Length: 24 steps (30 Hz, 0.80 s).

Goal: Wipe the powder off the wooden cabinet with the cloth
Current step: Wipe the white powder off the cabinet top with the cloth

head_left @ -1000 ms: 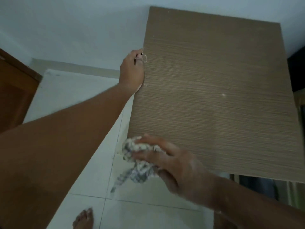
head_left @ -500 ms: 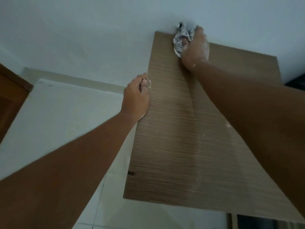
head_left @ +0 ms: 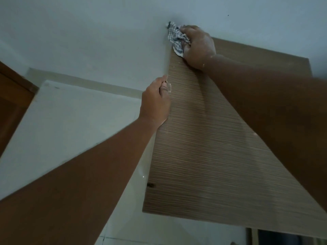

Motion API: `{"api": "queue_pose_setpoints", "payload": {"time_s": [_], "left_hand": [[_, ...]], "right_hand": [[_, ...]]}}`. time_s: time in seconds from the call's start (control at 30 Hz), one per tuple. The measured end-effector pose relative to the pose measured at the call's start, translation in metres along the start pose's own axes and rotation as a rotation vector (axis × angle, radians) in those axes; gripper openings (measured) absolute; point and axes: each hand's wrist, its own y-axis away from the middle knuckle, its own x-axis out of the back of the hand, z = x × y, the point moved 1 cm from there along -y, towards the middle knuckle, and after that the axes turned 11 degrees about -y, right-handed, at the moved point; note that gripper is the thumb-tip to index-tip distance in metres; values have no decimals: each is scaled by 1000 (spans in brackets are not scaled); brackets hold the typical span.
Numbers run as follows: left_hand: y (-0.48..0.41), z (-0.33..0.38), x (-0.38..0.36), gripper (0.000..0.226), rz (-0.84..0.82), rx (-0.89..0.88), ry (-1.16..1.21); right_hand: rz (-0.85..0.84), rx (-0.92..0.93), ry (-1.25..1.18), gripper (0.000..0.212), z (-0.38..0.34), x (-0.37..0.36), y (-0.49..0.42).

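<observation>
The wooden cabinet shows its striped brown top, with faint pale powder streaks and a few white specks. My right hand presses a crumpled checked cloth onto the top's far left corner, against the wall. My left hand grips the cabinet's left edge about midway, thumb on the top surface. White powder dusts my right hand and wrist. My right forearm covers much of the top's right side.
A pale wall stands behind the cabinet. A white tiled floor lies to the left. A brown wooden door or frame is at the far left edge. A dark gap shows below the cabinet's near edge.
My right hand carried the cloth from the near left corner up to the far left corner, and has now shifted slightly left along the far edge. My left hand stays on the left edge.
</observation>
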Motion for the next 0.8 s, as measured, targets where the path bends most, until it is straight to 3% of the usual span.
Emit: {"api": "queue_pose_setpoints", "payload": {"time_s": [0.4, 0.8], "left_hand": [[8, 1, 7, 33, -10, 15, -74], [91, -22, 24, 26, 34, 147, -71]], "right_hand": [[-109, 157, 15, 43, -21, -13, 71], [-221, 297, -65, 49, -36, -20, 186]]}}
